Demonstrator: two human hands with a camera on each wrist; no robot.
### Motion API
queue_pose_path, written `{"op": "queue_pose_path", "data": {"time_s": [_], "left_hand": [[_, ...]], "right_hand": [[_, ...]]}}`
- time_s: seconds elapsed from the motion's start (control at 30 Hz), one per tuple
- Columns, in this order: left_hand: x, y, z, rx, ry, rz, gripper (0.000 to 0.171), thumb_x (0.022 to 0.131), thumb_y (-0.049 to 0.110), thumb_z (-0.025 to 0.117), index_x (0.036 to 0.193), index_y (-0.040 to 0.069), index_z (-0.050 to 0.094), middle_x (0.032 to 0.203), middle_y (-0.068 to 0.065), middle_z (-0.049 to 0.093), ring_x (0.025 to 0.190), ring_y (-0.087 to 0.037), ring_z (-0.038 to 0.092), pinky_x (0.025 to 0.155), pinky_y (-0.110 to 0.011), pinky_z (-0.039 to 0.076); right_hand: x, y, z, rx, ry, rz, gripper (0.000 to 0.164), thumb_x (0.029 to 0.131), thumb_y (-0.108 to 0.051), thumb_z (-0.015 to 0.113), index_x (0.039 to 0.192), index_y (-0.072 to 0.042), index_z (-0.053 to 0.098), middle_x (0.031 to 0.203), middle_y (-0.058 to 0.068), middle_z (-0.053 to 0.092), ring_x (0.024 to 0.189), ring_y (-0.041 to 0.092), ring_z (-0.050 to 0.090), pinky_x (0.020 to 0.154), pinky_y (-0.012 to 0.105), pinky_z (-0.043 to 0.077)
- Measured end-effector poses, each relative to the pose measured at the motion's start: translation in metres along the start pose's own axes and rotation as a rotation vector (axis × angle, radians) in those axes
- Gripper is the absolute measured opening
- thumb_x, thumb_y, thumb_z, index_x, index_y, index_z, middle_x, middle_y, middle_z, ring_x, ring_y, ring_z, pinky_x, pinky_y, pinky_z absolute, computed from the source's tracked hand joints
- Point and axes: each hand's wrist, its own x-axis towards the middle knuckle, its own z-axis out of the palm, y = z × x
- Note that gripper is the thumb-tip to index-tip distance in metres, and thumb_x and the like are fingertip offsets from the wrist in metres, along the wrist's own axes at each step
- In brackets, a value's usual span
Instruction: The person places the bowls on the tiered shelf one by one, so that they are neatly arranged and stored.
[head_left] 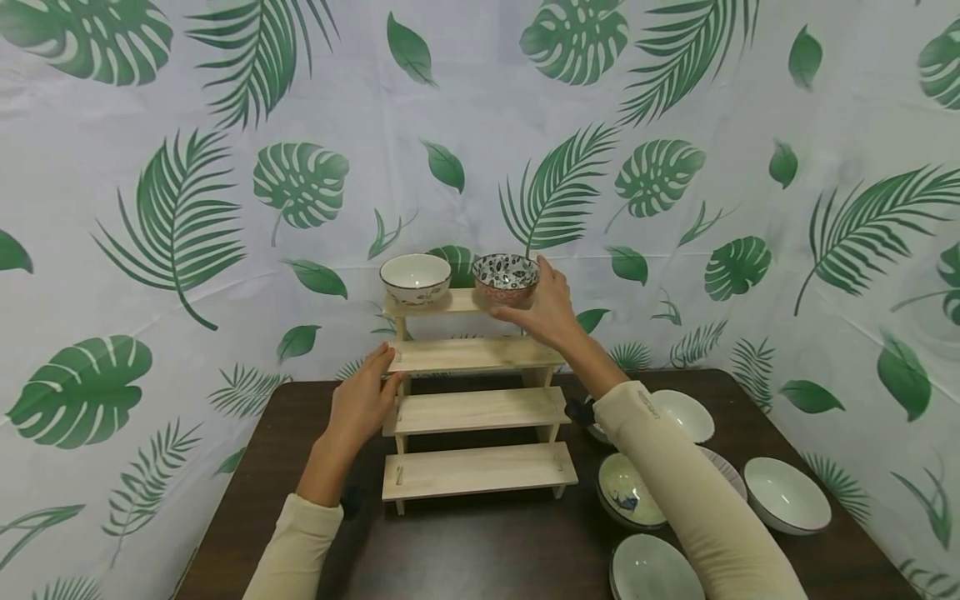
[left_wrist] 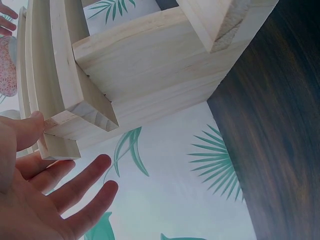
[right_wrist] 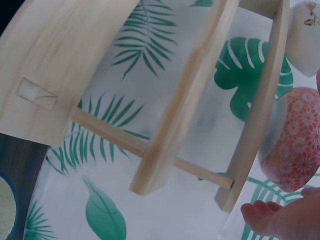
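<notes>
Right grip point(head_left: 542, 308) curves part-open round a red-patterned bowl point(head_left: 504, 287), dark-flowered white inside, left grip point(head_left: 363, 398) pinching pale wooden rack point(head_left: 472, 354).

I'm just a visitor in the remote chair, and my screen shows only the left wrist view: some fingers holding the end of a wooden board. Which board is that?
Observer: The left hand is holding the left end of the second step from the top of a four-step wooden stand.

Operator: There's a reddish thing at my picture's left edge. What would I see looking into it?

Observer: That's a bowl; inside, it has a dark pattern on a light ground.
</notes>
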Motion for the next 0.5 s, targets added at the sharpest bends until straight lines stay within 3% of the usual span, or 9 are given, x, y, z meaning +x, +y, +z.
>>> {"op": "queue_pose_path", "data": {"time_s": [0.5], "left_hand": [[0.000,-0.002,0.001,0.007,0.004,0.007,0.055,0.105,0.033,0.061,0.151,0.003,0.052,0.162,-0.013,0.045,0.138,-0.040,0.055,0.098,-0.066,0.050]], "right_hand": [[-0.023,0.013,-0.003,-0.046,0.019,-0.042,0.126,0.081,-0.059,0.081,0.167,-0.010,0.003,0.167,0.029,0.015,0.156,0.049,0.016,0.119,0.070,0.027]]}}
